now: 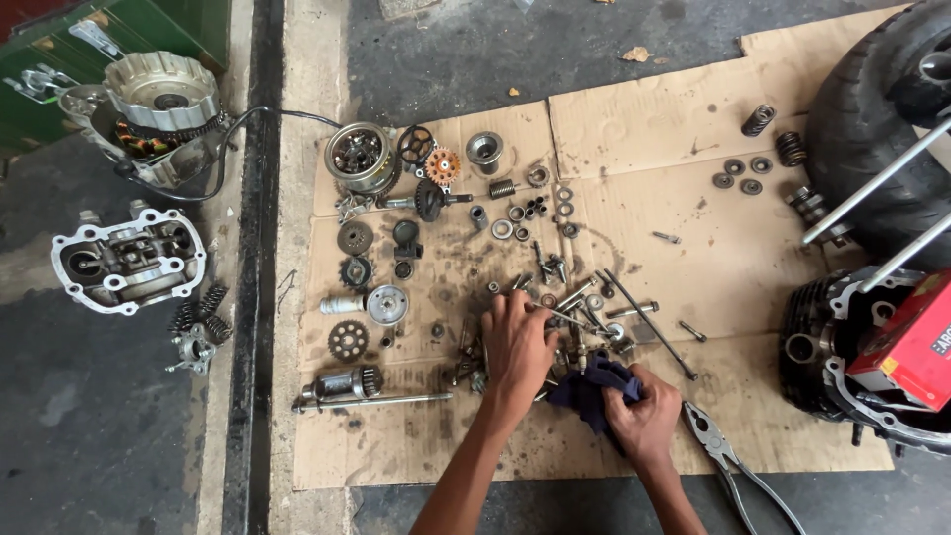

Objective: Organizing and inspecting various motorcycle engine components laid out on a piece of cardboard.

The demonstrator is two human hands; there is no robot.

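My left hand (515, 342) reaches into a heap of bolts and small metal parts (584, 302) on a sheet of cardboard (634, 139), its fingers spread over the pile. Whether it grips one of the parts is hidden under the fingers. My right hand (646, 416) is closed on a dark blue rag (591, 384) just to the right of the left hand, near the cardboard's front edge.
Gears (348, 340), a rotor (361, 157), washers, springs (759, 120) and a long shaft (371, 401) lie on the cardboard. Pliers (715, 446) sit right of my right hand. An engine block (822, 337) with a red box (909, 342) and a tyre (872, 109) stand at right. A cylinder head (129, 260) rests on the floor at left.
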